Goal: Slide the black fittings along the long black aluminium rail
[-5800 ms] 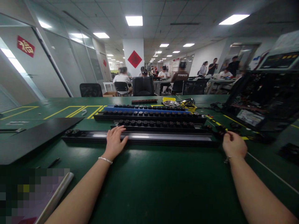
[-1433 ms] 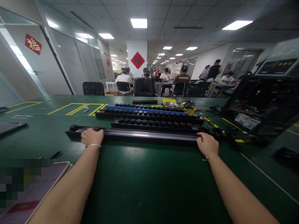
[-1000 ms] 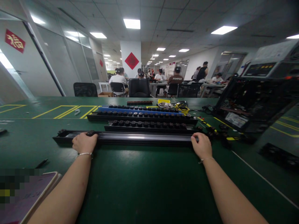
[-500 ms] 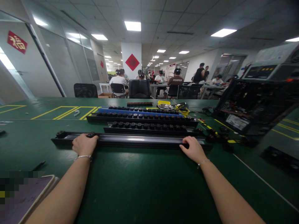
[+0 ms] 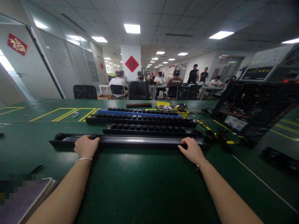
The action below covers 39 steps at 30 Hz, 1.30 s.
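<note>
A long black channel rail (image 5: 137, 140) with a shiny inner face lies crosswise in front of me on the green table. My left hand (image 5: 86, 146) is closed on a black socket module (image 5: 93, 137) in the rail's left part; its fingertips are partly hidden. Another socket module (image 5: 59, 136) sits at the rail's left end. Toward the right end, my right hand (image 5: 191, 149) grips the near wall of the rail, thumb in front and fingers over the top.
Behind lie a shorter black strip (image 5: 144, 132), a longer black strip (image 5: 140, 122) and a blue strip (image 5: 102, 111), all with rows of sockets. An opened machine case (image 5: 254, 105) stands at right. A phone-like slab (image 5: 35, 199) and a pen (image 5: 36, 168) lie at left.
My left hand has slid slightly right along the rail, and the socket module under it has moved the same way. My right hand keeps its grip on the rail.
</note>
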Tool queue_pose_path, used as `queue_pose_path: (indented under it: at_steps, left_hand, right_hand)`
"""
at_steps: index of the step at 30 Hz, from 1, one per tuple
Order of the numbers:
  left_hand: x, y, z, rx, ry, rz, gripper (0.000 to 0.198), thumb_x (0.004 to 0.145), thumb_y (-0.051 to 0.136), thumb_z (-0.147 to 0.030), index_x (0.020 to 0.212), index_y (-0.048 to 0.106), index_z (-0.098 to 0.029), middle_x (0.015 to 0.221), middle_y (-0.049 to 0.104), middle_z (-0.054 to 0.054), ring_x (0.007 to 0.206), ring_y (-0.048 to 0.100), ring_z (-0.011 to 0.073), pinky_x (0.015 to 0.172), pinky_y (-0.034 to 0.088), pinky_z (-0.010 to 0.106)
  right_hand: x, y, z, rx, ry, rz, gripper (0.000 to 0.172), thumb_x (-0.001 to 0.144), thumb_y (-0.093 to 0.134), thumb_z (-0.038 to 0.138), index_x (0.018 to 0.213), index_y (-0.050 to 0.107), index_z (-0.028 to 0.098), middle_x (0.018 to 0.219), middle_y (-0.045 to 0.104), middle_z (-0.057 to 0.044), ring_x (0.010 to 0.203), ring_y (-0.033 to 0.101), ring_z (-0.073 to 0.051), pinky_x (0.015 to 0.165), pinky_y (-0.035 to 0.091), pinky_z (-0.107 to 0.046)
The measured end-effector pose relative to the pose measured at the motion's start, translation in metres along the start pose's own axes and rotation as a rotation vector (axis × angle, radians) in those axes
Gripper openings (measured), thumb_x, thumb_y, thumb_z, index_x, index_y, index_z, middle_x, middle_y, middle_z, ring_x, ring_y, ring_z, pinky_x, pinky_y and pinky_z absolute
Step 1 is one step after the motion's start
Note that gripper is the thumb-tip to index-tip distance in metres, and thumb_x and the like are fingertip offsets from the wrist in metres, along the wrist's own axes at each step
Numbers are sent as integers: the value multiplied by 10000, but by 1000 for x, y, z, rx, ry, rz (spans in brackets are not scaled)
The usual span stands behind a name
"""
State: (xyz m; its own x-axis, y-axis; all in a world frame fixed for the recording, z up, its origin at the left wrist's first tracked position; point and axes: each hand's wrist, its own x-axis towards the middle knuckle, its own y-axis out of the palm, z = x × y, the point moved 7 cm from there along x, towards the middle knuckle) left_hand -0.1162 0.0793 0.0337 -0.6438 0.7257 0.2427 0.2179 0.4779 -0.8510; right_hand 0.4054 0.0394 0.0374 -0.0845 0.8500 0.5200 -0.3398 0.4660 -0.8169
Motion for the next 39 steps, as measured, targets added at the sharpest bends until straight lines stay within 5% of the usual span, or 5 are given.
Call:
queue_pose_path:
  at_steps: [39]
  left_hand:
    - [-20, 4, -31, 66, 99, 25, 526, 672, 540, -540, 1005, 661, -152, 1038, 664, 177, 1057, 553, 368, 880, 372, 461]
  right_hand:
    - [1, 1, -2, 26, 31, 24, 140, 775, 546, 343, 742, 481, 223, 813, 569, -39, 802, 495, -203, 711, 394, -332]
